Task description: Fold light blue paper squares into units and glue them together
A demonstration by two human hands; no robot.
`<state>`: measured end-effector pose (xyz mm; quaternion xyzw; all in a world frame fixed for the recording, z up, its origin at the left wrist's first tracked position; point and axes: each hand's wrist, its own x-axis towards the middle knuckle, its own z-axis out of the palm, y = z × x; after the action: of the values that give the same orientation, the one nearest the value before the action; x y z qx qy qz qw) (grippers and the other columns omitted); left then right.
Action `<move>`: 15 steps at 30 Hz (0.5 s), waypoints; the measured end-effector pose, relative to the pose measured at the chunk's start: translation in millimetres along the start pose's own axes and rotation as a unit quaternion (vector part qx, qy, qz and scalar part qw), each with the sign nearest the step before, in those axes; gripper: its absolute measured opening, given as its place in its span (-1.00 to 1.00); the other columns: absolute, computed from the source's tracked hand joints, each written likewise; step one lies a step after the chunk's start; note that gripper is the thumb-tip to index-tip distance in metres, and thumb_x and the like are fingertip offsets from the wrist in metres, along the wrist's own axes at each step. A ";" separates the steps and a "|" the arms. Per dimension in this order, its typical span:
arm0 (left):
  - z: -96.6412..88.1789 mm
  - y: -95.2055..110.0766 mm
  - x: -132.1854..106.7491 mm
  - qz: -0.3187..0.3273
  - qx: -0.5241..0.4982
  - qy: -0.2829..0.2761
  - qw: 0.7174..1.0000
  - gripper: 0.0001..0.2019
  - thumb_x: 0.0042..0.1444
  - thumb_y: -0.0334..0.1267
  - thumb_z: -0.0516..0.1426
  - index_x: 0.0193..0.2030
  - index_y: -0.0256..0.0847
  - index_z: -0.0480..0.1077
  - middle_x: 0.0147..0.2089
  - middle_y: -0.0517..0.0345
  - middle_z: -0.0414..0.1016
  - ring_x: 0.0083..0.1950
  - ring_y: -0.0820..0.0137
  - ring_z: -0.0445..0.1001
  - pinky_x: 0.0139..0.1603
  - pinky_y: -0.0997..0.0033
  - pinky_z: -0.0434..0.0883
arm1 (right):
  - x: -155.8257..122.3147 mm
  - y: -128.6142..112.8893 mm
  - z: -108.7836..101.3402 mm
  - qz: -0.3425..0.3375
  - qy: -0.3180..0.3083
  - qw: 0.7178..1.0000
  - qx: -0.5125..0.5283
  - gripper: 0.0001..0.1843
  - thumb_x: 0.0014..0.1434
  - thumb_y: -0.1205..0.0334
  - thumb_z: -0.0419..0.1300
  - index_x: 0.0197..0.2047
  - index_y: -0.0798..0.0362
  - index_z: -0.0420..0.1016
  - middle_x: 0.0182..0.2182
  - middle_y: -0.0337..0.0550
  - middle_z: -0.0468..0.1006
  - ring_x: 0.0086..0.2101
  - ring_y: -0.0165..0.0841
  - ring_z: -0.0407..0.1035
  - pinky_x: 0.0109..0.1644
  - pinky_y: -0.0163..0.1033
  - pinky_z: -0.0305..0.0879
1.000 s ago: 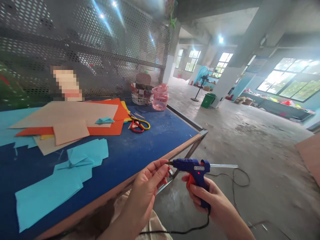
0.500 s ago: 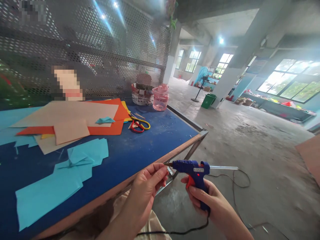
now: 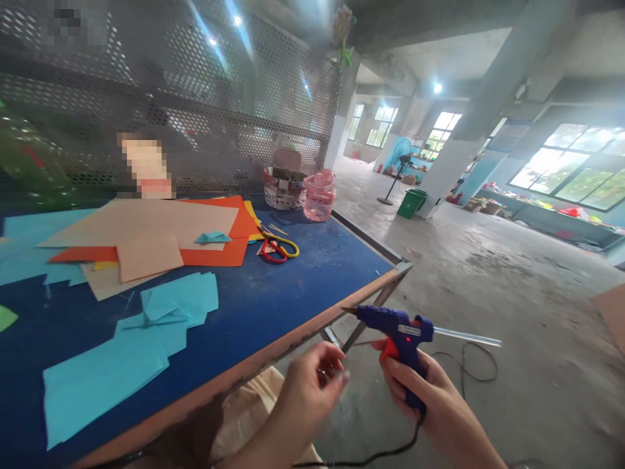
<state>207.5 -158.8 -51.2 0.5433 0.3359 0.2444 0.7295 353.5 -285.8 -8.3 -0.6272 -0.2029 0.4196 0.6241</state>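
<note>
My right hand (image 3: 420,391) grips the handle of a blue glue gun (image 3: 398,329) with a red trigger, a lit red lamp and a clear glue stick (image 3: 466,337) jutting out of its back. The nozzle points left at the table's front edge. My left hand (image 3: 312,384) is below and left of the nozzle, off the table, its fingertips pinched together; whether anything is between them does not show. The gun's black cord (image 3: 371,456) hangs down from the handle.
A blue table (image 3: 273,293) carries light blue paper pieces (image 3: 166,306), tan and orange sheets (image 3: 146,228), red and yellow scissors (image 3: 276,247), a woven basket (image 3: 284,187) and a pink jar (image 3: 318,195). A perforated metal screen (image 3: 195,98) stands behind. Concrete floor with a loose cable (image 3: 473,365) lies to the right.
My left hand has dropped away from the glue gun's nozzle, down and slightly right. The gun has shifted right and tilted a little. The view has moved slightly.
</note>
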 end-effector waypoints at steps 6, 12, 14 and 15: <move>-13.5 5.1 -6.1 0.001 0.284 -0.130 0.950 -0.70 -0.43 -0.45 0.35 -0.43 -0.08 0.64 -0.24 -0.11 0.69 -0.12 -0.17 0.64 -0.04 0.04 0.46 | 11.6 -4.0 -4.2 -0.029 0.039 0.999 0.004 -0.41 -0.05 -0.16 0.58 -0.13 0.11 0.63 -0.56 -0.33 0.27 -0.57 -0.54 0.10 -0.55 -0.40 -0.09; -31.8 87.5 -15.6 0.089 0.453 -0.125 0.878 -0.87 0.13 -0.22 0.28 -0.22 0.03 0.69 -0.15 0.10 0.75 -0.11 0.06 0.68 -0.11 0.22 0.45 | 27.3 -15.1 9.0 -0.044 0.010 0.999 0.006 -0.39 -0.08 -0.18 0.60 -0.17 0.13 0.61 -0.58 -0.34 0.26 -0.58 -0.55 0.10 -0.55 -0.40 -0.11; -49.9 119.4 -3.0 0.108 0.540 -0.060 0.833 -0.81 0.19 -0.16 0.29 -0.07 0.02 0.67 -0.01 0.11 0.74 0.02 0.08 0.66 -0.04 0.24 0.49 | 32.9 -19.7 13.9 -0.047 -0.002 0.999 -0.001 -0.39 -0.06 -0.18 0.59 -0.17 0.14 0.60 -0.58 -0.34 0.27 -0.58 -0.55 0.10 -0.55 -0.41 -0.10; -63.4 133.8 7.4 0.111 0.552 -0.024 0.826 -0.76 0.22 -0.16 0.29 0.01 -0.01 0.65 0.05 0.08 0.71 0.10 0.08 0.63 0.06 0.21 0.48 | 36.0 -21.8 16.4 -0.050 -0.011 0.999 -0.006 -0.39 -0.05 -0.18 0.58 -0.17 0.14 0.60 -0.59 -0.34 0.27 -0.58 -0.55 0.10 -0.55 -0.41 -0.10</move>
<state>165.5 -74.9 63.5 0.8945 0.3348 0.0844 0.2839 366.9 -244.7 4.7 -0.6154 -0.2433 0.3930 0.6385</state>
